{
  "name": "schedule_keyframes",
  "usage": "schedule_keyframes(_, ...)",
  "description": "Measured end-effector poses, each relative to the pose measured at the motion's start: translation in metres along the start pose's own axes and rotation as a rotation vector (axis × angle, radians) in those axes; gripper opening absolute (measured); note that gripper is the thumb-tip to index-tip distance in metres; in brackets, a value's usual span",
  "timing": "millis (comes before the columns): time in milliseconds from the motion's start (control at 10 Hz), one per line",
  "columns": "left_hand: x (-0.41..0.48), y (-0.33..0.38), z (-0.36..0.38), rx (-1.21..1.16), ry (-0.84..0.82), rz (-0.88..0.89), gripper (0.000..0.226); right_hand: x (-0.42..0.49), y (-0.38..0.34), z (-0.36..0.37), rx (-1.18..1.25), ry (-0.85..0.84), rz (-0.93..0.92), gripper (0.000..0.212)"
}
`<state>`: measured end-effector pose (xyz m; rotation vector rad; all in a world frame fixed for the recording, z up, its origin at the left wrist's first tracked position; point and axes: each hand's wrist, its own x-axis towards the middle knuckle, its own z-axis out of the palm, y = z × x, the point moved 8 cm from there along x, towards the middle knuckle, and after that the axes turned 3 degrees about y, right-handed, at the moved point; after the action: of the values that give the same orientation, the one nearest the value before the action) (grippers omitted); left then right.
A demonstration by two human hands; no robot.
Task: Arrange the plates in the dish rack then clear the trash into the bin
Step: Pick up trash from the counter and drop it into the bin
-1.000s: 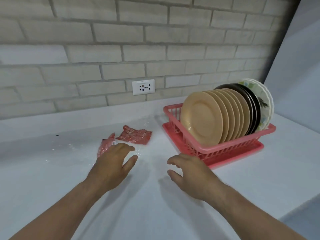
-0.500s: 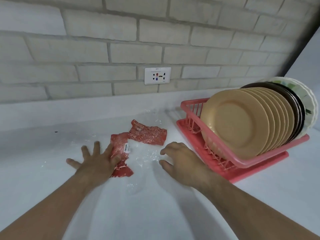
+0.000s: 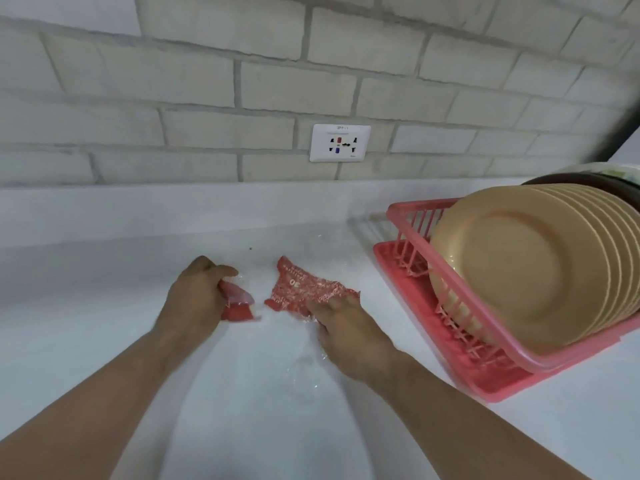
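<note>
Seen from above, two bare forearms reach forward across a white countertop (image 3: pixel 104 289) that meets a pale painted brick wall (image 3: pixel 207 81). The left hand (image 3: pixel 197 299) has its fingers curled around a crumpled red wrapper scrap (image 3: pixel 239 304), gripping it just above the counter surface; part of the scrap sticks out to the right of the fist. Just to the right, slightly apart from that scrap, a flat red wrapper piece (image 3: pixel 301 291) with white print lies on the counter. The right hand (image 3: pixel 349 329) is loosely spread, and its fingertips (image 3: pixel 320 306) rest on the near right edge of this flat piece without closing around it. Wrinkled clear plastic film (image 3: pixel 304 375) lies on the counter beneath and beside the right hand.

At the right, a pink dish rack (image 3: pixel 485 372) sits on the counter. It holds a row of tan plates (image 3: pixel 512 268) standing on edge, packed one behind another. Behind them stand dark plates (image 3: pixel 585 178), and at the very back the rim of a patterned white plate (image 3: pixel 620 170) shows, cut off by the frame edge. A white wall socket (image 3: pixel 340 142) is mounted on the bricks above the counter, behind the hands.
</note>
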<state>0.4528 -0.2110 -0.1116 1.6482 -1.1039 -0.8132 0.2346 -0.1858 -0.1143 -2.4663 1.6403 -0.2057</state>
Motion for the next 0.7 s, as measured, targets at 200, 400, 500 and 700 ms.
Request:
schedule_keyframes(200, -0.004, 0.028, -0.005, 0.444, 0.071, 0.329, 0.03, -0.023, -0.008, -0.018, -0.071, 0.181, -0.091, 0.023)
schedule_keyframes(400, -0.036, 0.048, 0.005, 0.315, -0.018, 0.331, 0.025, -0.051, 0.005, -0.01, 0.099, -0.009, 0.052, 0.018)
schedule_keyframes(500, -0.05, 0.049, 0.007, 0.156, -0.116, 0.272, 0.021, -0.066, 0.004, -0.024, 0.102, -0.01, 0.143, 0.017)
schedule_keyframes(700, -0.085, 0.066, 0.011, 0.062, -0.215, 0.283, 0.023, -0.096, 0.019, -0.025, 0.304, -0.027, 0.321, 0.038)
